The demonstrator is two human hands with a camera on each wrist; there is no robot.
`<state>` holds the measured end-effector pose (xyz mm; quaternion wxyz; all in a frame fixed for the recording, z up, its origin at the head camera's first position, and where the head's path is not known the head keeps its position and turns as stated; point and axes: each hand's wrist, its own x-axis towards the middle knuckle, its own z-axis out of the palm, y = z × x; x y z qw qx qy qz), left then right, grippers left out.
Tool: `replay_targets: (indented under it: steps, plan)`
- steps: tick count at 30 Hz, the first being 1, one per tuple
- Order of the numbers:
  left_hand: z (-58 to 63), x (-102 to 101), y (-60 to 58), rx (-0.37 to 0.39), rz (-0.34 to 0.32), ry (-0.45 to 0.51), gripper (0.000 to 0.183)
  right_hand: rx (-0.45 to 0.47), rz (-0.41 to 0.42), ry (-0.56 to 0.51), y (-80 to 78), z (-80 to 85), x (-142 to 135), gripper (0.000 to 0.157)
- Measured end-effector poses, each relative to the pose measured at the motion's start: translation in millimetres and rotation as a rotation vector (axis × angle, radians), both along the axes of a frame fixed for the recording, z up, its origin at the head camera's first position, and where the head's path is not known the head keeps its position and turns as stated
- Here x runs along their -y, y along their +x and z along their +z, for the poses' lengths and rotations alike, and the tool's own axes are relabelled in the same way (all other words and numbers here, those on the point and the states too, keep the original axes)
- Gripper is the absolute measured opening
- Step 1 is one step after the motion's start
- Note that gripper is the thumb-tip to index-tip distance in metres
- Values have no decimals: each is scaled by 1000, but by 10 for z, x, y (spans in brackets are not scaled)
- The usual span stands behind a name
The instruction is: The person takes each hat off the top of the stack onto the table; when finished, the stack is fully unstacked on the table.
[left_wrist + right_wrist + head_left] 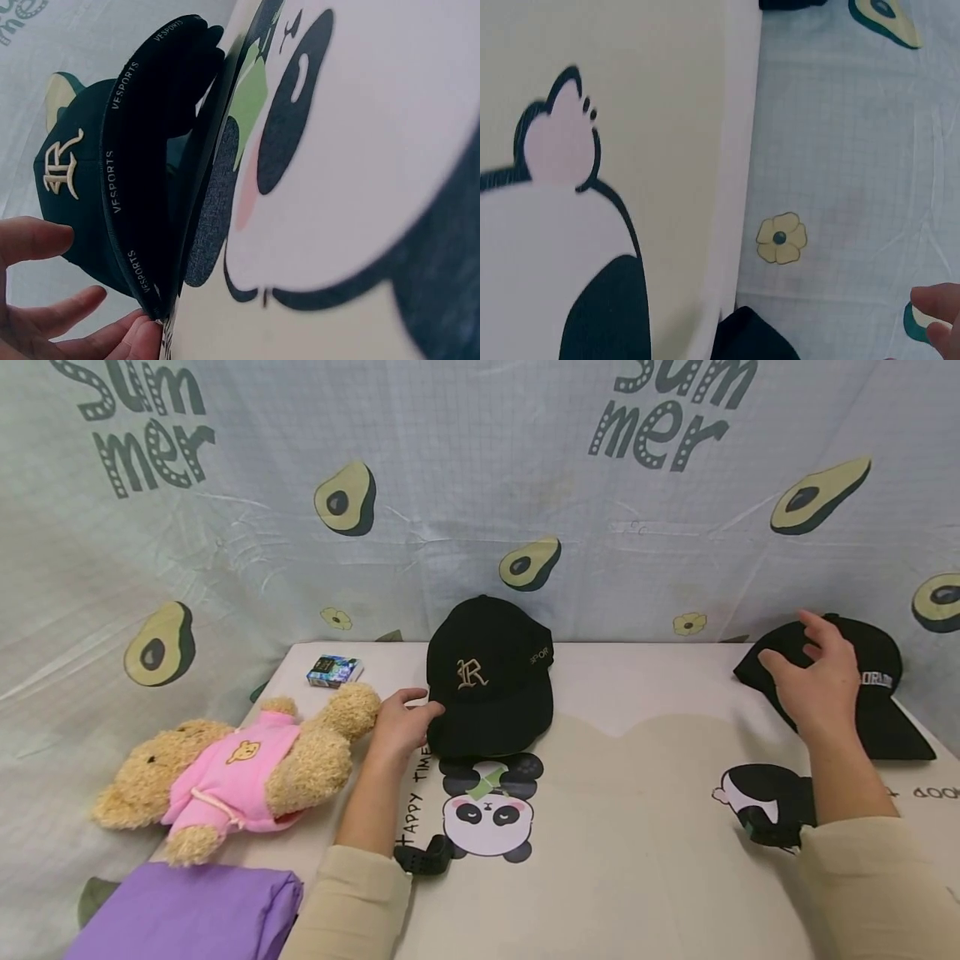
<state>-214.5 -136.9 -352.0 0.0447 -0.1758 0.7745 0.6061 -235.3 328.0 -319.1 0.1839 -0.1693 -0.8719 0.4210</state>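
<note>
Near the middle of the table stands a black baseball cap (487,693) with a gold embroidered letter, brim facing me. My left hand (403,720) is at its left side, fingers spread, with fingertips right at the brim's corner in the left wrist view, where lettering runs along the inner band of the cap (71,172). On the right, a second black cap (873,660) with white lettering lies with its brim to the right. My right hand (821,681) is raised in front of it, thumb and fingers apart, overlapping it in the head view.
A teddy bear (232,777) in a pink hoodie lies on its side at the left. Behind it sits a small blue box (334,671), and folded purple cloth (187,910) lies at the front left. A patterned curtain (637,552) hangs along the table's back edge.
</note>
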Motion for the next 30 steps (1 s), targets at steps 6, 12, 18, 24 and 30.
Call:
replay_targets:
  steps: [6, 12, 18, 24, 30]
  plan:
    - [-6, -18, 0, -16, -16, -45, 57, 13, 24, -33, 15, 2, 75, 70]
    - [0, -36, -2, -43, -32, -60, 60, 22, 82, -62, 32, -9, 158, 69]
    - [-9, -46, -1, -62, -38, -54, 64, 18, 124, -71, 47, -29, 243, 69]
    - [-32, -38, 7, -54, -53, -65, 67, 14, 150, -110, 92, -58, 345, 68]
    - [-63, -18, 17, -54, -61, -79, 67, 9, 169, -138, 121, -90, 437, 68]
